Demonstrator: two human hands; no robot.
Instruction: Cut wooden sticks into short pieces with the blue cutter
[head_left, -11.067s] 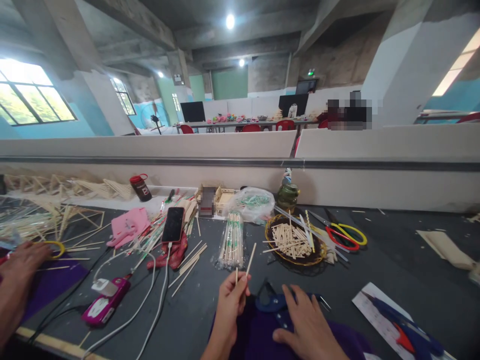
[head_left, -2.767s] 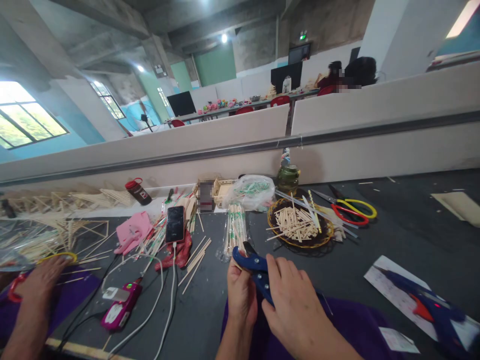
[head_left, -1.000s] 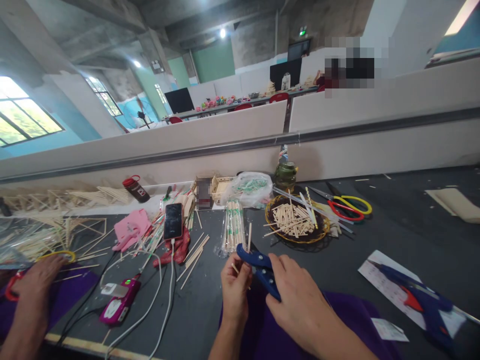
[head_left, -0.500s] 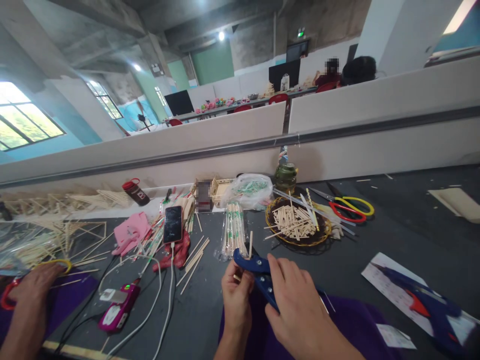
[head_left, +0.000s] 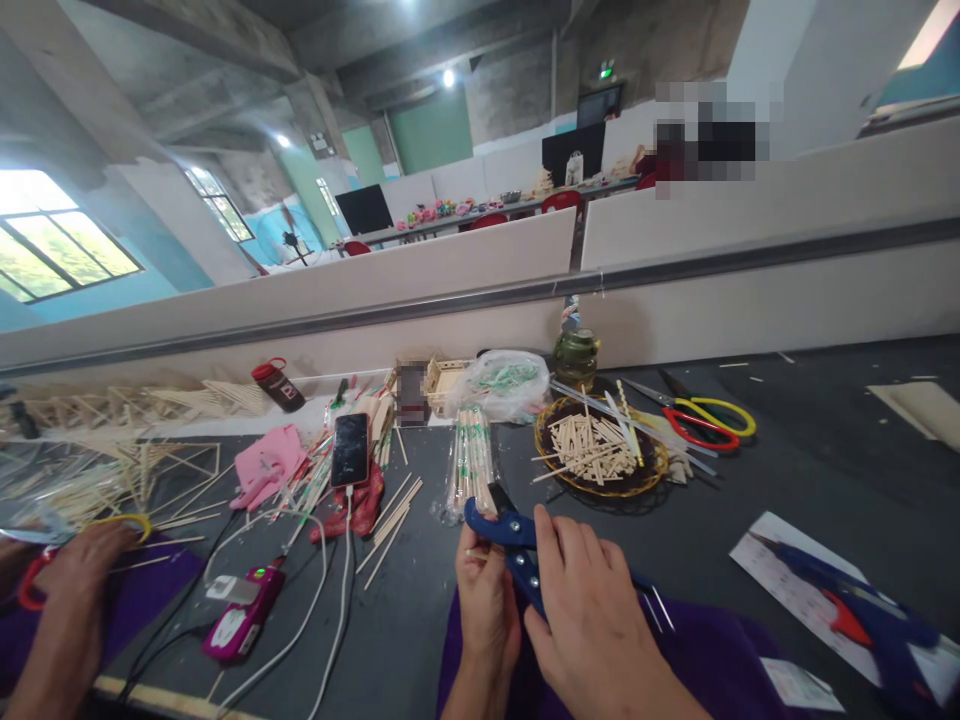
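My right hand (head_left: 585,590) is wrapped around the handles of blue-handled cutters (head_left: 504,528), whose head points left, away from my palm. Close beneath that head, my left hand (head_left: 487,605) pinches a thin wooden stick (head_left: 474,553); most of the stick is hidden by the fingers. Whether the blades touch the stick I cannot tell. Under both hands lies a purple cloth (head_left: 712,640). Beyond them are a plastic-wrapped bundle of sticks (head_left: 471,450) and a woven basket (head_left: 663,470) holding many short cut sticks (head_left: 592,448).
On the right, a blue glue gun (head_left: 825,580) rests on paper, with red-and-yellow scissors (head_left: 705,420) farther back. A phone (head_left: 350,450) with a white cable and a magenta power strip (head_left: 244,615) lie left. At far left, another person's hand (head_left: 94,560) holds scissors.
The stick piece that stood upright above the cutter head is no longer seen there. My left hand has shifted slightly right, and the cutter handles look a little closer together.
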